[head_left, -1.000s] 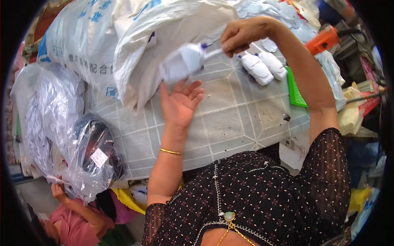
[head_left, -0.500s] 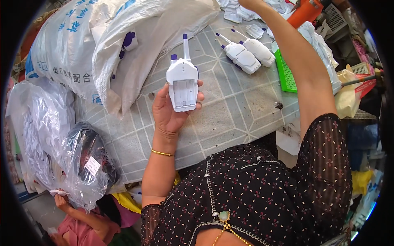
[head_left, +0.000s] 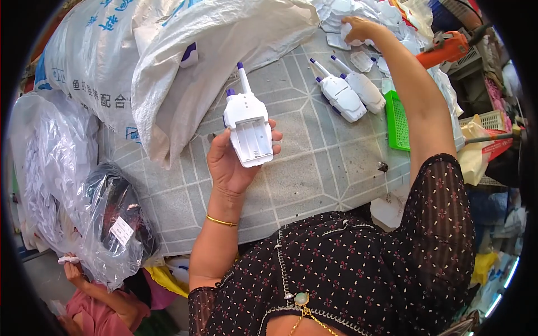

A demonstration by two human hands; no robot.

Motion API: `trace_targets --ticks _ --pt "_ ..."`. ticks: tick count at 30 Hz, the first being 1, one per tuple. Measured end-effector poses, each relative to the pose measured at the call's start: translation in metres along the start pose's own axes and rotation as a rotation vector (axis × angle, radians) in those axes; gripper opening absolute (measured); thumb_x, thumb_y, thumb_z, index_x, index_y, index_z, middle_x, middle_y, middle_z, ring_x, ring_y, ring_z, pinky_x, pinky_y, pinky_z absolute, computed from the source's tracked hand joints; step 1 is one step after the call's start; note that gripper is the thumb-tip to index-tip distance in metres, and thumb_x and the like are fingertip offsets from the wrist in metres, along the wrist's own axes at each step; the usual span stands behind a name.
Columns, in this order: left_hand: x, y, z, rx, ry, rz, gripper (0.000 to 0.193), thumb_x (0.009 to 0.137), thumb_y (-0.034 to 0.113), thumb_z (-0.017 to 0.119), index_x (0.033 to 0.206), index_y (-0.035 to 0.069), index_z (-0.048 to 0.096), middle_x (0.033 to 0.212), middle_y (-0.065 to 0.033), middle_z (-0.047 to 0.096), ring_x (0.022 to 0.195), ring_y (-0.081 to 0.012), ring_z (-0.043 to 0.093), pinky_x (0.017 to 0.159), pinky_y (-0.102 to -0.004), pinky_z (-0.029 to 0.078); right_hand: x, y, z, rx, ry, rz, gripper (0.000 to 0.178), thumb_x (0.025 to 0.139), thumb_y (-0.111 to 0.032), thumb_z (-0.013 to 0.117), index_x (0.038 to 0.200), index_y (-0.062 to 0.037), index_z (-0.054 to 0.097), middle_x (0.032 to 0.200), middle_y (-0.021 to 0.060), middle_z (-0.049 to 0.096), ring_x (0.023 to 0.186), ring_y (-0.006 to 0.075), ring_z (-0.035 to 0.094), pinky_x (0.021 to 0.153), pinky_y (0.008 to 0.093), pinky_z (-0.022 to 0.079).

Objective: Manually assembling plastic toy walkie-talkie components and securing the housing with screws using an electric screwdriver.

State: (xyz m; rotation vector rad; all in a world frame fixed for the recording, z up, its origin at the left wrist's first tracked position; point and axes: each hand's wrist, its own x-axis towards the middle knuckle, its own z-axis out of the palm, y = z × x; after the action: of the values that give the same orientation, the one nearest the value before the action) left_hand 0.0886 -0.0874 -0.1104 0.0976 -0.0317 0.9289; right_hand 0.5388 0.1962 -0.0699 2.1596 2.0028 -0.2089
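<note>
In my left hand [head_left: 230, 162] is a white toy walkie-talkie [head_left: 249, 115] with purple buttons and a purple-tipped antenna. Its back faces up, showing an uncovered battery compartment with no batteries in it. My right arm stretches to the far right, where my right hand [head_left: 361, 29] reaches into a heap of white plastic pieces [head_left: 336, 12]. Its fingers are bent round one white piece, mostly hidden by the hand. Two more white walkie-talkies, a nearer one [head_left: 341, 98] and one behind it [head_left: 365, 92], lie side by side on the table, short of the heap.
A large white woven sack [head_left: 162, 84] lies open at the left, a purple-and-white part inside. Clear plastic bags [head_left: 56, 168] stand beside it. At the right are a green basket [head_left: 398, 120] and an orange power tool [head_left: 445, 49]. Another person's hand [head_left: 74, 273] shows at lower left.
My right hand has come down into fuller view over the white pieces. The walkie-talkie in my left hand has tilted slightly. The whole view has shifted, with table things appearing lower.
</note>
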Motion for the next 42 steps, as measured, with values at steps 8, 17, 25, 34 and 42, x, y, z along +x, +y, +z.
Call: trace_targets --ticks 8,17,25,34,42 --pt "0.002 -0.003 0.002 0.082 0.076 0.037 0.073 0.088 0.027 0.065 0.149 -0.002 0.039 0.138 -0.0321 0.050 0.124 -0.0518 0.054 0.102 -0.0623 0.048 0.004 -0.037 0.018 0.066 0.504 -0.063 0.035 0.082 -0.021 0.059 0.113 -0.0096 0.069 0.113 0.0191 0.070 0.119 0.0334 0.062 0.099 0.0424 0.048" --pt "-0.002 0.001 0.000 0.054 0.100 0.064 0.072 0.088 0.026 0.065 0.149 -0.001 0.039 0.139 -0.0321 0.050 0.126 -0.0515 0.052 0.105 -0.0625 0.046 0.015 -0.039 -0.009 -0.049 0.127 -0.101 0.037 0.086 -0.026 0.058 0.114 -0.0044 0.067 0.117 0.0208 0.070 0.110 0.0334 0.067 0.093 0.0455 0.052" --pt "0.002 0.002 0.002 0.070 0.146 0.101 0.067 0.093 0.027 0.065 0.147 -0.001 0.040 0.136 -0.0311 0.053 0.124 -0.0516 0.054 0.101 -0.0614 0.050 -0.030 -0.086 0.000 -0.043 0.094 0.103 0.066 0.091 -0.052 0.060 0.132 -0.0007 0.056 0.140 0.0250 0.057 0.129 0.0412 0.055 0.107 0.0488 0.044" --pt "-0.001 -0.002 -0.005 0.046 0.141 0.060 0.068 0.097 0.043 0.064 0.148 0.005 0.042 0.137 -0.0301 0.053 0.122 -0.0505 0.057 0.098 -0.0593 0.054 -0.047 -0.034 0.009 0.232 0.008 -0.155 0.040 0.079 -0.026 0.071 0.110 -0.0002 0.072 0.101 0.0156 0.071 0.074 0.0278 0.069 0.066 0.0401 0.058" --pt "-0.006 -0.011 0.007 0.212 0.170 0.091 0.061 0.098 0.037 0.063 0.146 0.005 0.044 0.136 -0.0211 0.057 0.128 -0.0409 0.056 0.104 -0.0561 0.050 -0.162 -0.129 -0.047 0.497 0.475 -0.388 0.025 0.086 -0.017 0.071 0.105 -0.0010 0.071 0.091 0.0096 0.073 0.083 0.0165 0.069 0.077 0.0305 0.054"
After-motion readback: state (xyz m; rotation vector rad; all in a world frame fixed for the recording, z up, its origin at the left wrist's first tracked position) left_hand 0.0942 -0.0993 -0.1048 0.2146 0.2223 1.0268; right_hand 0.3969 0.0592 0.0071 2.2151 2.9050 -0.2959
